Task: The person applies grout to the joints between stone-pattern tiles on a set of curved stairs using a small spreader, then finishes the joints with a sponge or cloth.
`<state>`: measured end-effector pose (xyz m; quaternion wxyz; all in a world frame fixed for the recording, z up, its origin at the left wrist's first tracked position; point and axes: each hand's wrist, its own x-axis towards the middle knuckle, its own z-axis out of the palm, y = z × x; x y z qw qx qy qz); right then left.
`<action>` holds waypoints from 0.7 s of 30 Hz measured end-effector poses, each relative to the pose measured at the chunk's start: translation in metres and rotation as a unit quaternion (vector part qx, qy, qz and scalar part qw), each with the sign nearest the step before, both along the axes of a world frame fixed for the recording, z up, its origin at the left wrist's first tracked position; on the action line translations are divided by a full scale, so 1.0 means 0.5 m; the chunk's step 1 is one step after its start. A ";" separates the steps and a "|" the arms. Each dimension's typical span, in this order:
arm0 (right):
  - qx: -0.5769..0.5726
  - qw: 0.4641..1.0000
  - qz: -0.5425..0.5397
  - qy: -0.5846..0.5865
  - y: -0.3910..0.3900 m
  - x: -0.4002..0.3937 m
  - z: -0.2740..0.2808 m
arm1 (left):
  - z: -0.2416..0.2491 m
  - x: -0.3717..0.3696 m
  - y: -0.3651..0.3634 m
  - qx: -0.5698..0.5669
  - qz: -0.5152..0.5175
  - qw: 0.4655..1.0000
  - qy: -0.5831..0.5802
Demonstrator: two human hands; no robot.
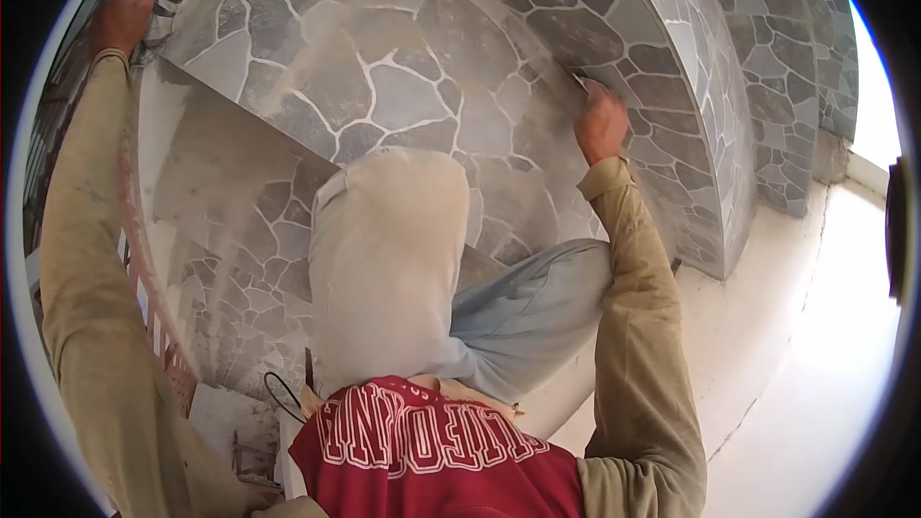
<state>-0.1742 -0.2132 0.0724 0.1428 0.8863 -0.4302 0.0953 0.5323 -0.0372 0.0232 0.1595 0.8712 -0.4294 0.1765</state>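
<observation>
The red shirt point(432, 460) fills the bottom of the frame. Right hand point(602, 125) grips a thin, mostly hidden tool on the stone-pattern tile point(384, 67); left hand point(122, 14), upper left, grasps the tile edge.

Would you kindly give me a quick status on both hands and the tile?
Left hand gripping upper tile edge. Right hand pressing a small tool, details unclear, against the stone-pattern tile joint. Knee raised in front.

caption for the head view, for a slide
Right hand presses a small tool at a joint of the stone-pattern tiled steps, while the left hand grips the top tile's edge.
</observation>
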 end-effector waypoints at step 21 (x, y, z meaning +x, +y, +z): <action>0.162 0.985 -0.054 -0.022 0.064 -0.076 -0.028 | 0.040 -0.036 -0.001 0.035 0.023 0.998 0.038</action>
